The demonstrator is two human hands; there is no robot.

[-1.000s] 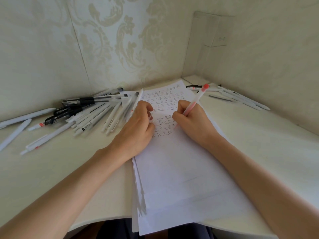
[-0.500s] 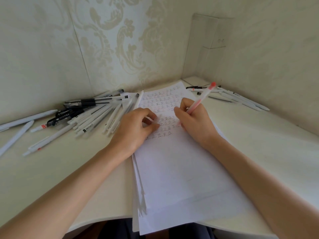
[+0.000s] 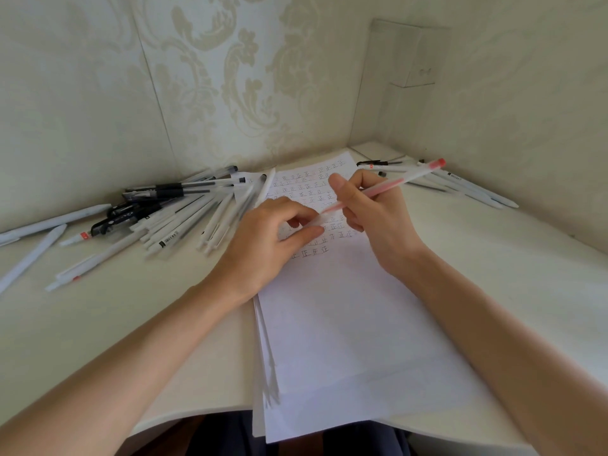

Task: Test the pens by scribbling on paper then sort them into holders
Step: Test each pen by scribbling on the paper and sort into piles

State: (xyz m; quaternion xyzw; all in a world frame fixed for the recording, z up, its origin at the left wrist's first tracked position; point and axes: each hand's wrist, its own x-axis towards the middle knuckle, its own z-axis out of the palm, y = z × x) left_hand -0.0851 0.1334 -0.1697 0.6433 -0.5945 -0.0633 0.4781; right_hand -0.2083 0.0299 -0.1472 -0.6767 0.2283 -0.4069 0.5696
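A stack of white paper (image 3: 339, 324) lies on the desk, its far part covered in rows of small written marks. My right hand (image 3: 378, 218) grips a red pen (image 3: 394, 184), lifted off the sheet and tilted nearly flat, its red end pointing right. My left hand (image 3: 266, 245) pinches a clear pen cap (image 3: 317, 220) at the pen's tip, just above the marks. A pile of white and black pens (image 3: 171, 212) lies left of the paper. A smaller group of pens (image 3: 460, 184) lies at the back right.
The cream desk (image 3: 98, 324) sits in a corner with patterned walls behind and to the right. Loose white pens (image 3: 36, 232) lie at the far left. A clear box (image 3: 408, 54) is fixed on the wall in the corner. The desk's front edge curves near my lap.
My right hand lifted the red pen off the paper and tipped it flatter. My left hand moved from resting on the sheet to bring the cap up to the pen's tip.
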